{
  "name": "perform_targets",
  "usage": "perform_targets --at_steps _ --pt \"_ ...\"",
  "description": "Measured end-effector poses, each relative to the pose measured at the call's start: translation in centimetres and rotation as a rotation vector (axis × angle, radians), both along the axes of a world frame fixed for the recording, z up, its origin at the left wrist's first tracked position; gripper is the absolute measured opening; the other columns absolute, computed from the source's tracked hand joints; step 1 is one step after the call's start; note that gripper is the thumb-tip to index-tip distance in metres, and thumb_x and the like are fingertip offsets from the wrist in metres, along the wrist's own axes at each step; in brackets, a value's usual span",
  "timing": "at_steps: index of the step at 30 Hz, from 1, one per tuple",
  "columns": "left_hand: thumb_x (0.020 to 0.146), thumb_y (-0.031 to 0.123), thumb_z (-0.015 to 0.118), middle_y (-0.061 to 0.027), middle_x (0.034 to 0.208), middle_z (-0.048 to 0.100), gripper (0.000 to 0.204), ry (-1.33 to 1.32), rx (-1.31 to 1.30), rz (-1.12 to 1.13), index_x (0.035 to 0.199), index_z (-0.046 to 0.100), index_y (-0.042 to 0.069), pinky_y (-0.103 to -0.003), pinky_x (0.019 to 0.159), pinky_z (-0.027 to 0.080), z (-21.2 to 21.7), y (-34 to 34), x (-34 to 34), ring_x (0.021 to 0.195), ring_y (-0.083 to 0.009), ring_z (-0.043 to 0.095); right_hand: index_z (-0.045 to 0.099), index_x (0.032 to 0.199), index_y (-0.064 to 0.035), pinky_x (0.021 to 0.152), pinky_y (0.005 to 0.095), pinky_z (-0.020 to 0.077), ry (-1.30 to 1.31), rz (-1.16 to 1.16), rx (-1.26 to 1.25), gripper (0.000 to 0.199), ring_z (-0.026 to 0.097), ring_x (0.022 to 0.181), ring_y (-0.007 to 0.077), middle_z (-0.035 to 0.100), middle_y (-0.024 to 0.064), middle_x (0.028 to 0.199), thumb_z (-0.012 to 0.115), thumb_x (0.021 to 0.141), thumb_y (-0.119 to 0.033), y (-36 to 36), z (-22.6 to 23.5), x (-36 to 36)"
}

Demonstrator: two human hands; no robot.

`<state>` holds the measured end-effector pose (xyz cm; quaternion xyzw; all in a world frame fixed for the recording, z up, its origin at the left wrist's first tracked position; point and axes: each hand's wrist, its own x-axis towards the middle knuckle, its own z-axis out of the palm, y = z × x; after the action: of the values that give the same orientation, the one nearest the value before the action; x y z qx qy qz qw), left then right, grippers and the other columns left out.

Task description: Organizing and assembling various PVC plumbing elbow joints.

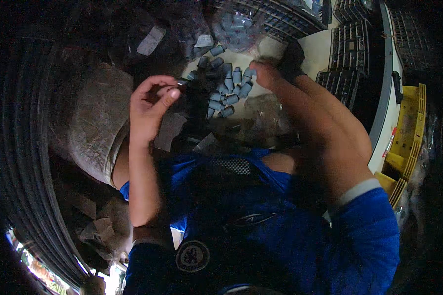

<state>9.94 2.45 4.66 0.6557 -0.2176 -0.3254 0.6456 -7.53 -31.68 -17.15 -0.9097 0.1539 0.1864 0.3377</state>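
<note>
My left hand (pixel 151 101) is raised left of the pile, with thumb and bent fingers closed around a small dark piece (pixel 181 81) that has a shiny spot. Its exact kind is too dim to make out. Several short grey cylindrical pieces (pixel 226 112), stepped like pipe fittings, lie loose on a pale surface (pixel 238 109) in front of me. Over the right side of this pile is my right hand (pixel 266 74), its fingertips at a grey piece (pixel 248 73). Blur and shadow hide how those fingers are set.
A clear plastic bag (pixel 236 32) of similar grey pieces sits behind the pile. Black slatted crates (pixel 348 46) stand far right, with a yellow crate (pixel 407 130) nearer. Brown sacking (pixel 91 113) lies left, beside a dark ribbed panel (pixel 19 147).
</note>
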Motion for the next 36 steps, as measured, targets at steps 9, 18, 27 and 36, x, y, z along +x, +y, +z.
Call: perform_targets --at_steps 9,18,27,36 --pt "0.068 -0.018 0.047 -0.0075 0.115 0.062 0.056 0.119 -0.127 -0.208 0.119 0.059 0.000 -0.024 0.084 0.048 0.5 0.8 -0.8 0.118 -0.0180 0.059 0.045 0.141 -0.0119 0.094 0.0492 0.0491 0.146 0.118 -0.294 0.058 0.061 0.105 0.0426 0.061 0.0284 0.110 0.061 0.086 -0.007 -0.7 3.2 3.4" --pt "0.076 -0.007 0.064 -0.0091 0.101 0.064 0.034 -0.471 0.083 -0.032 0.110 0.065 0.001 -0.027 0.083 0.048 3.0 1.7 -1.5 0.094 -0.0192 0.061 0.050 0.109 -0.0104 0.073 0.0446 0.0486 -0.200 0.085 -0.316 0.037 0.065 0.086 0.0377 0.064 0.0190 0.089 0.071 0.080 -0.018 2.3 20.9 3.8" --pt "0.091 0.003 0.059 -0.0093 0.109 0.062 0.029 -0.473 -0.328 0.388 0.119 0.053 0.003 -0.030 0.085 0.046 4.9 1.4 -3.7 0.096 -0.0179 0.059 0.052 0.118 -0.0095 0.084 0.0394 0.0490 -0.387 0.018 0.127 0.046 0.065 0.095 0.0319 0.065 0.0130 0.099 0.075 0.081 -0.021 8.9 33.2 0.9" --pt "0.093 0.010 0.063 -0.0072 0.114 0.047 0.037 -0.296 -0.236 0.368 0.123 0.043 0.003 -0.031 0.097 0.037 5.9 -3.4 -8.3 0.106 -0.0151 0.044 0.049 0.120 0.0002 0.051 0.0286 0.0539 -0.152 -0.414 1.058 0.044 0.065 0.060 0.0177 0.063 0.0090 0.092 0.070 0.092 -0.026 14.7 31.0 0.3"
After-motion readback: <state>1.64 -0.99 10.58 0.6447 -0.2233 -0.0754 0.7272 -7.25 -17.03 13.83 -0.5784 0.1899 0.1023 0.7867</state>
